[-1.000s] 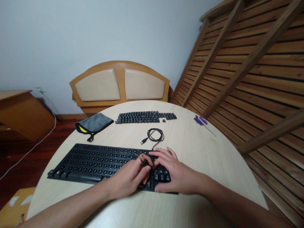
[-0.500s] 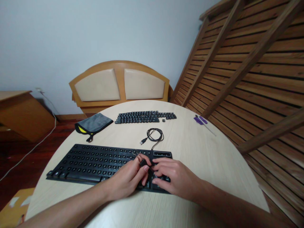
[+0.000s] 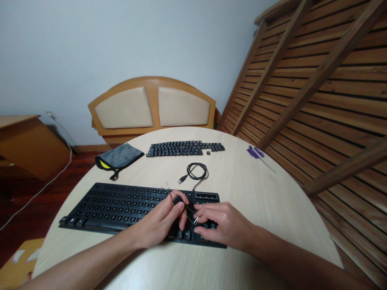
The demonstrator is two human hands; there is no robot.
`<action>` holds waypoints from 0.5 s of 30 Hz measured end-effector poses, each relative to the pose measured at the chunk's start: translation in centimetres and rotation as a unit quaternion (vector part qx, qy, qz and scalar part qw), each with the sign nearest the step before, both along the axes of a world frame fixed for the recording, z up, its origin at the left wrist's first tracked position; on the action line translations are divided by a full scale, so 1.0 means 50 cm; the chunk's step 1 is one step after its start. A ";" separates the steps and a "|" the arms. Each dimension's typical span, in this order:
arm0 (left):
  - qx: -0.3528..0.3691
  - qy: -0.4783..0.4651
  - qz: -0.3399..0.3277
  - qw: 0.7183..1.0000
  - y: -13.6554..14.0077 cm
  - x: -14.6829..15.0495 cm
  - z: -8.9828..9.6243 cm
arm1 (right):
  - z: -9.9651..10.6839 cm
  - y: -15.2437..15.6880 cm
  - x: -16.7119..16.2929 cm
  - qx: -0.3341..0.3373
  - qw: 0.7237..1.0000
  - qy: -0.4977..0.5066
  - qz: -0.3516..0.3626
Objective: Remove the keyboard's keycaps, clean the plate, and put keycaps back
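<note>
A black keyboard (image 3: pixel 104 224) lies across the near part of the table, with most of its keycaps off and the bare switch posts showing. Between thumb and fingers, my left hand (image 3: pixel 165 219) grips a wire keycap puller (image 3: pixel 178 199) by its black middle. One pair of its wires points up and left; the other slants down toward the number pad. My right hand (image 3: pixel 225 225) is over the number pad, fingers bent and thumb apart, close around the lower wire tips. Whether its fingertips touch the wires or a key is hard to see.
Removed keycaps (image 3: pixel 175 149) stand in rows at the back, one loose keycap (image 3: pixel 208 153) beside them. A coiled USB cable (image 3: pixel 198 172) lies behind the keyboard. A grey cloth (image 3: pixel 121 156) sits at left, a purple-and-black thin tool (image 3: pixel 256 153) at right. Slatted wood (image 3: pixel 326 100) leans beyond the table (image 3: pixel 256 193).
My left hand has shifted slightly left and turned, bringing the puller's wires into clearer view. My right fingers have curled a little more above the number pad.
</note>
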State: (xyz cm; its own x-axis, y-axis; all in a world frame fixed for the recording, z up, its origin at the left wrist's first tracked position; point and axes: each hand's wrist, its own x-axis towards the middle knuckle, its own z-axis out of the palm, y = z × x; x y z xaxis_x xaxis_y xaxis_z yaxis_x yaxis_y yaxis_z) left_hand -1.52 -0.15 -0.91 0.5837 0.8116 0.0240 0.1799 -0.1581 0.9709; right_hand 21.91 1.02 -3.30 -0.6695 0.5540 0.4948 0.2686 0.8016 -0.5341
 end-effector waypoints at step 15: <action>0.010 0.012 0.089 0.996 0.018 0.018 -0.021 | 0.041 0.202 0.119 0.018 0.914 -0.185 -0.361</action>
